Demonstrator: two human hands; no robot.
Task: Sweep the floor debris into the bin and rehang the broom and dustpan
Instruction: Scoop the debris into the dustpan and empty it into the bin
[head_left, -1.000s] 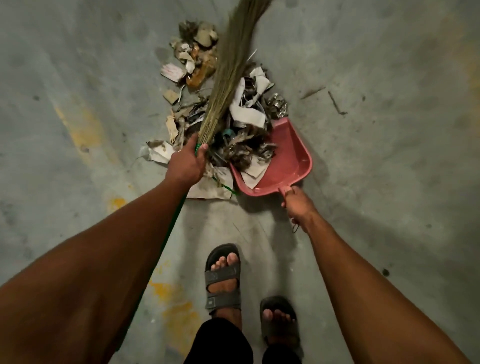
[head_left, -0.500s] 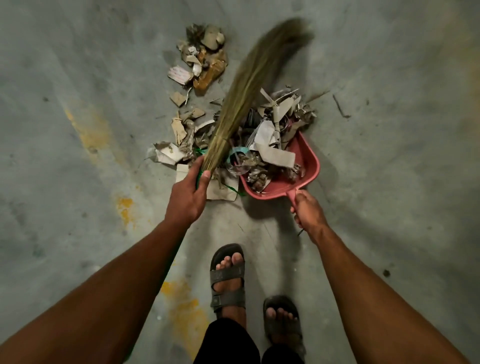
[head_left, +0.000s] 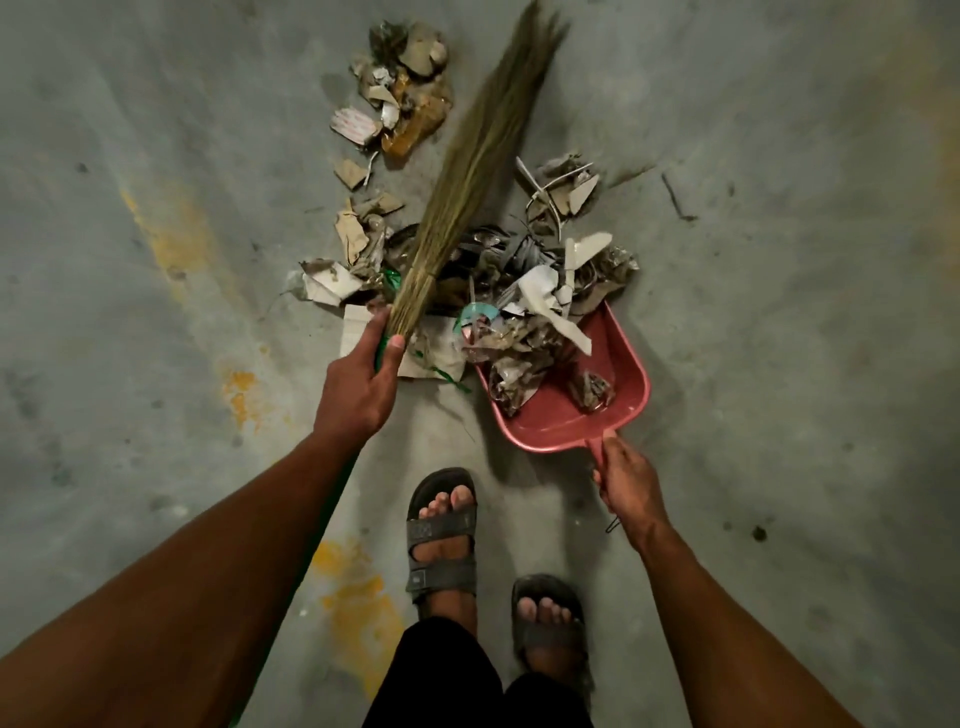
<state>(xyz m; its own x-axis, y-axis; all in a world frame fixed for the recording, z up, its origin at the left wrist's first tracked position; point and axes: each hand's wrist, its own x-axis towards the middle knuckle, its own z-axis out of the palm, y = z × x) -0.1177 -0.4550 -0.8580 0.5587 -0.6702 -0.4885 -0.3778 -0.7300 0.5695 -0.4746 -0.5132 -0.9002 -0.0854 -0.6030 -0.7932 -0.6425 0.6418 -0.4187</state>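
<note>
Some torn paper debris (head_left: 524, 332) lies in the red plastic dustpan (head_left: 623, 395), but much remains on the grey concrete floor (head_left: 156, 312). Left hand (head_left: 358, 384) grips the straw broom (head_left: 478, 171), right hand (head_left: 628, 488) grips the dustpan handle; binning and rehanging are not yet done.

Grey concrete floor (head_left: 779, 338) with yellow paint stains (head_left: 358, 597) lower centre; two feet in grey strapped sandals (head_left: 441, 540) at the bottom.

We are noting a matt, rough grey concrete floor (head_left: 779, 322) stained with chalky yellow patches. We are recording a smooth, faintly glossy pink plastic dustpan (head_left: 618, 384), a broom of dry, fibrous straw-coloured grass bristles (head_left: 483, 156), torn matt paper and cardboard scraps (head_left: 540, 291), and dull grey rubbery strapped sandals (head_left: 441, 535).
</note>
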